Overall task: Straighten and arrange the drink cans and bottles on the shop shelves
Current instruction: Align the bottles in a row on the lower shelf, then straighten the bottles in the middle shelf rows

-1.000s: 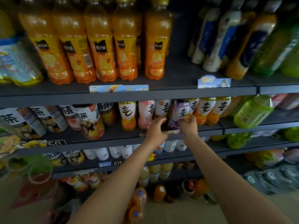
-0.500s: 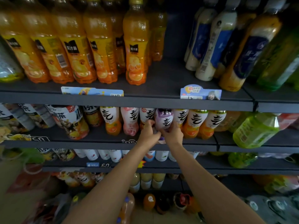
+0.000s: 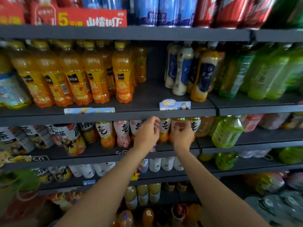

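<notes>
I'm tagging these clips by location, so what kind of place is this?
Most likely a convenience shop's drinks aisle: dark tiered shelves packed with orange juice bottles and blue cans, with price tags clipped to the shelf edges.

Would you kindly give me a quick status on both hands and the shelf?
Left hand and right hand curled at white-labelled bottles, grip unclear. Row upright. Dark shelf edge close overhead.
</notes>
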